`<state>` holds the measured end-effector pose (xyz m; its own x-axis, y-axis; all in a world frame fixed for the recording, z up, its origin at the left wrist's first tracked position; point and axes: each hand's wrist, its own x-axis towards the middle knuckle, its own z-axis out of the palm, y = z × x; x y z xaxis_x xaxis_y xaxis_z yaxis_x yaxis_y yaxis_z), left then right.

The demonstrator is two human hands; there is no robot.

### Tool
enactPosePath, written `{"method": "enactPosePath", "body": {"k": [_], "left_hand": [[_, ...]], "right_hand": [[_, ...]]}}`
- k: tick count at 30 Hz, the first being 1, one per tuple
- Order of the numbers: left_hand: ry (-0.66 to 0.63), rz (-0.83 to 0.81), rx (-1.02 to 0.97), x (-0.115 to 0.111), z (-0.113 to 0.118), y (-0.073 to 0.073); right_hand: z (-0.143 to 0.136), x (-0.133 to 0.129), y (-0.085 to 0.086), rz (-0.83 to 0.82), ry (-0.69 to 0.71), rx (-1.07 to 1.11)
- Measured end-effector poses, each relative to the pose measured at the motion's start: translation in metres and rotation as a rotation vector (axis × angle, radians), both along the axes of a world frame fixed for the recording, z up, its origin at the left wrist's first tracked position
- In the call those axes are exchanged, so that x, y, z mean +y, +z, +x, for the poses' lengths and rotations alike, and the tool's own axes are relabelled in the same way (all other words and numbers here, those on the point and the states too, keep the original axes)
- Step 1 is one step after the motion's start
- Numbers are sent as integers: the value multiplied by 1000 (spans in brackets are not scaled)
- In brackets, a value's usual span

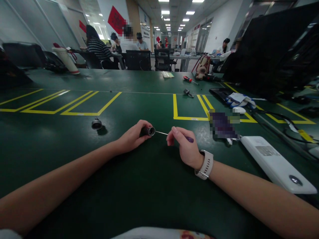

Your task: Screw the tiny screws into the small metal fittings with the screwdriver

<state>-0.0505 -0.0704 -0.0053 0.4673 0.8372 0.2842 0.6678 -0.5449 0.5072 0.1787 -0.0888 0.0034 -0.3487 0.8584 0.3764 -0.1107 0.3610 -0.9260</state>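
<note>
The dark cylinder is gripped in my left hand over the tabletop, its open end facing near and right. To its right, my right hand grips the screwdriver, whose shaft runs left towards the rim; contact I can't tell.

white power bank, right | pixelated item, perhaps a phone | tumbler, far left | black chair, background
</note>
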Motion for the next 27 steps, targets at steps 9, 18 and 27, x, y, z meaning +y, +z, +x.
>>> {"method": "enactPosePath", "body": {"k": [9, 18, 27], "left_hand": [[35, 232, 52, -6, 11, 7], [16, 192, 176, -11, 14, 7], [-19, 293, 90, -7, 15, 6]], "right_hand": [[-6, -17, 11, 168, 135, -185], [-9, -21, 3, 323, 112, -327], [-13, -19, 9, 6, 140, -207]]}}
